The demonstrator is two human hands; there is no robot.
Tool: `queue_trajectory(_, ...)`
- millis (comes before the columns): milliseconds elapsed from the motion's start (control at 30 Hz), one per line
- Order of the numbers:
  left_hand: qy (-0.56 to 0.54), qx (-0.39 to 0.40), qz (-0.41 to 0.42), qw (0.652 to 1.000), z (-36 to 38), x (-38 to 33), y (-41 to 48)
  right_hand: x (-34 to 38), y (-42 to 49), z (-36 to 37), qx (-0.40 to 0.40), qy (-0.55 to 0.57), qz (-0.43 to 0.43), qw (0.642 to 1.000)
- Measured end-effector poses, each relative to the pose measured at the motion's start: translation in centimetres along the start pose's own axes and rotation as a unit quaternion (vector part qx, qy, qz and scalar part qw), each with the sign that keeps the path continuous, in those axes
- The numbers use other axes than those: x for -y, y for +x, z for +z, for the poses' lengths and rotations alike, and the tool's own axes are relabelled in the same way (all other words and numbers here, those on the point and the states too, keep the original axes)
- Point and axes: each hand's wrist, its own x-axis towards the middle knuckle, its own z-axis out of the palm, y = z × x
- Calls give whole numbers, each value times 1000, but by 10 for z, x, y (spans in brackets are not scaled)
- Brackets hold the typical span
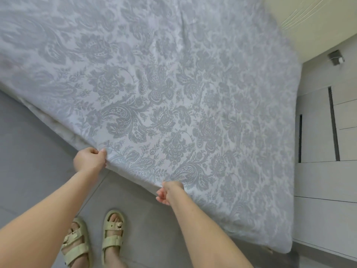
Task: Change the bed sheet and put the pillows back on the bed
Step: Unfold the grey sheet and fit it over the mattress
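A pale grey bed sheet [164, 89] with a darker floral print lies spread over the whole bed, filling most of the view. My left hand [89, 160] grips the sheet's near edge, thumb on top and fingers curled underneath. My right hand [168, 191] pinches the same edge further right, fingers curled round the fabric. Left of my left hand a strip of the lighter mattress side [56, 122] shows below the sheet. No pillows are in view.
Grey tiled floor [34, 151] runs along the near side of the bed, where my feet stand in pale green sandals [113, 235]. White drawer fronts and cabinets [324, 132] stand close along the bed's right side. A cream wall [309, 20] lies beyond.
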Motion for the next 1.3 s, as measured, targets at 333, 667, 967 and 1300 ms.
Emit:
queue_trajectory(333, -155, 9, -92, 984, -47, -64, 57, 141, -67, 59, 52, -223, -266, 936)
queue_trajectory(667, -214, -84, -45, 972, -114, -112, 131, 230, -121, 151, 143, -353, -348, 857)
queue_trajectory(967, -131, -116, 5, 985, -148, -59, 129, 261, -133, 191, 125, -460, -366, 799)
queue_trajectory(1300, -333, -4, -16, 943, -198, -124, 202, 296, -170, 256, 102, -462, -372, 799)
